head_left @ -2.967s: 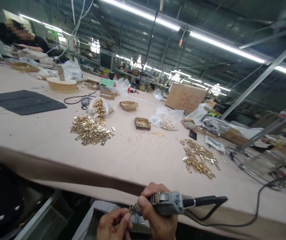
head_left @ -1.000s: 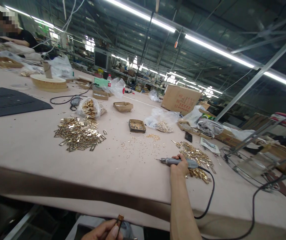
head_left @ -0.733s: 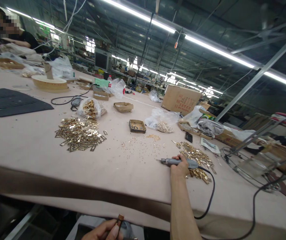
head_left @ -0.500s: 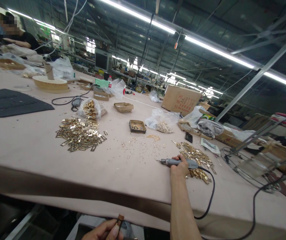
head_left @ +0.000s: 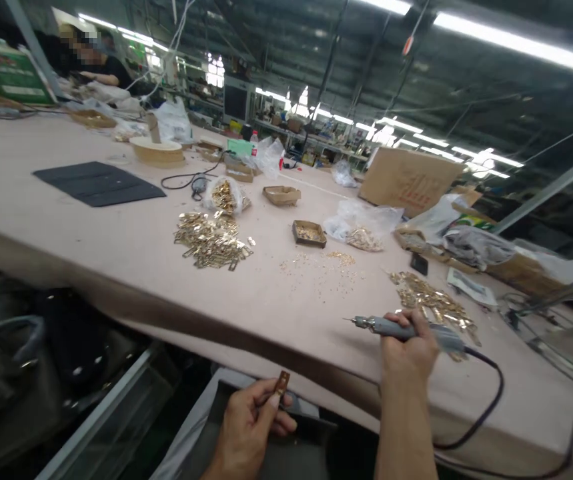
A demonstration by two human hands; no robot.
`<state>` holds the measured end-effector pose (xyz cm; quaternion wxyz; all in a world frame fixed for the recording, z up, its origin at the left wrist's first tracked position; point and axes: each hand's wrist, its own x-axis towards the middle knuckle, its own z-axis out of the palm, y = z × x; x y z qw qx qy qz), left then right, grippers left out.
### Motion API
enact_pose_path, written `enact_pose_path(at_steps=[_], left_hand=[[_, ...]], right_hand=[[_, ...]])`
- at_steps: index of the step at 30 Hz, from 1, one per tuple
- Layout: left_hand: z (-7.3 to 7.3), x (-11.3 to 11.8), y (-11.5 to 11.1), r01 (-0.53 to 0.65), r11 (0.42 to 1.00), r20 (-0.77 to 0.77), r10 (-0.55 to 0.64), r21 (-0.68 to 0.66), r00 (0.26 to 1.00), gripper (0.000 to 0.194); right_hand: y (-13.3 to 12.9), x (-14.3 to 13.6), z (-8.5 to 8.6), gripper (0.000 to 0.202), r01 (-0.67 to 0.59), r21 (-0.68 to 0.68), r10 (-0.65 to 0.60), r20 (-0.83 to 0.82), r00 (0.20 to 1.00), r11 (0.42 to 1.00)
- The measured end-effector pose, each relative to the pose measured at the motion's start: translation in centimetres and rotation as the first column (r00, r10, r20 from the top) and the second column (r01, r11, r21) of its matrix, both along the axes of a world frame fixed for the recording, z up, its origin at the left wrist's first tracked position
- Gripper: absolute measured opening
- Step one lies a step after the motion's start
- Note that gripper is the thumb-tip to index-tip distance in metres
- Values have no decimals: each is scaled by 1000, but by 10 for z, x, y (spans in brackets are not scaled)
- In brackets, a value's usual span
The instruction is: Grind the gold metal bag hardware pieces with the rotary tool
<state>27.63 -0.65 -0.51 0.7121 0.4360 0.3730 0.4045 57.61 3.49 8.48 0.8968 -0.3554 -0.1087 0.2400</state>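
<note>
Low in front of the table, my left hand (head_left: 253,423) is closed, pinching a small brass-coloured metal plate (head_left: 282,383) between thumb and fingers. A dark panel (head_left: 291,450) lies under that hand on the lap. Wrapped around a grey electric screwdriver (head_left: 391,327), my right hand (head_left: 411,343) is over the table near its front edge. The screwdriver's thin bit points left, and its black cord (head_left: 499,393) loops down at the right. Beyond the bit lie scattered tiny gold screws (head_left: 323,273). Gold metal plates (head_left: 431,300) are heaped just behind the right hand.
Another pile of metal plates (head_left: 211,240) lies left of centre, below an open plastic bag (head_left: 226,195). A small box (head_left: 309,233) of tiny parts stands behind the screws. A black sheet (head_left: 99,183) lies at left, a large carton (head_left: 409,180) at back right. A person (head_left: 109,67) sits far left.
The view has swung to the left. My left hand has come up further into view with the plate. My right hand has drawn the screwdriver nearer the table's front edge.
</note>
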Motion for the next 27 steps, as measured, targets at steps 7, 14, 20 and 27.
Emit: enact_pose_path(at_steps=[7, 14, 20, 27], left_hand=[[6, -6, -3, 10, 998, 18, -9, -58, 1000, 41], [12, -7, -4, 10, 995, 47, -5, -98, 999, 38], [14, -8, -5, -3, 993, 61, 10, -116, 998, 34], [15, -8, -6, -12, 994, 48, 17, -111, 999, 33]], right_hand=[[-65, -122, 17, 18, -113, -5, 113, 17, 993, 994], [-78, -193, 15, 9, -64, -104, 91, 283, 955, 993], [-79, -208, 8, 9, -54, -131, 105, 422, 900, 990], [-82, -213, 1, 15, -67, -114, 113, 469, 876, 991]])
